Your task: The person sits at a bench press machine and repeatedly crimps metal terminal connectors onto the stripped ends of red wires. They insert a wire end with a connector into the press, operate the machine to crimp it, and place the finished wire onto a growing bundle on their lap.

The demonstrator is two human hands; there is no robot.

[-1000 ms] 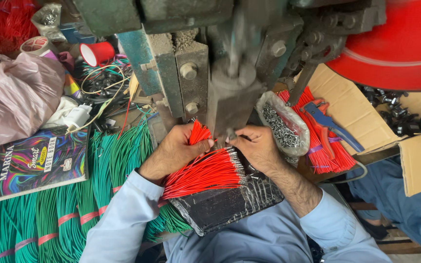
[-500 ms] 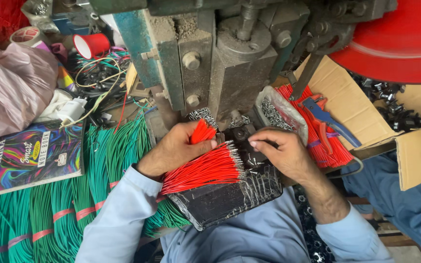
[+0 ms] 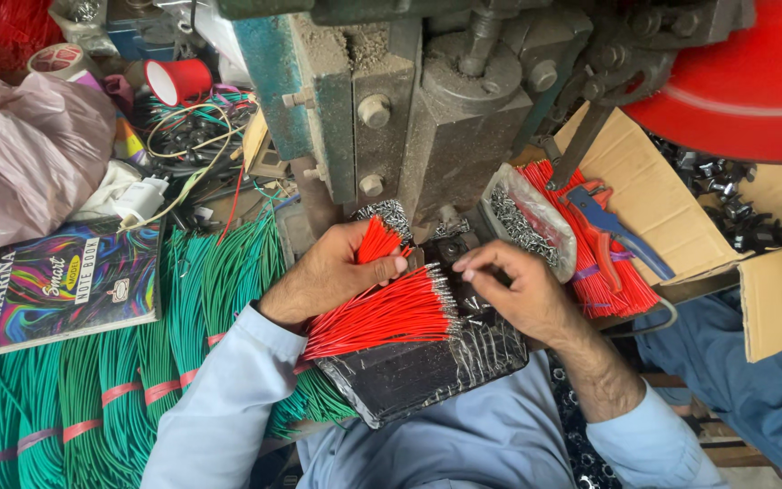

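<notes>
Red wires: a bundle of red wires (image 3: 382,312) lies fanned across a black tray (image 3: 427,376) on the person's lap, just in front of the grey-green press machine (image 3: 427,118).
Long axis: the bundle runs left to right and rises slightly rightward; its metal-tipped ends point right, toward the right hand, and the plain ends point down-left toward the left sleeve.
Left hand: the left hand (image 3: 332,272) is curled over the bundle's upper left part, with a small tuft of red wires (image 3: 377,243) gripped between thumb and fingers, the tuft pointing up toward the machine.
Right hand: the right hand (image 3: 513,290) has thumb and forefinger pressed together at the tipped ends; what it pinches is too small to tell.
Behind the right hand: a clear bag of small metal parts (image 3: 527,222) leans at the machine's base, beside a second red wire bundle (image 3: 595,272) with blue-handled pliers (image 3: 613,226) lying in a cardboard box (image 3: 662,199).
Left side: green wire bundles (image 3: 92,398) tied with pink bands lie below a colourful notebook (image 3: 61,285), with a pink plastic bag (image 3: 24,154) and a red cup (image 3: 178,81) farther up.
</notes>
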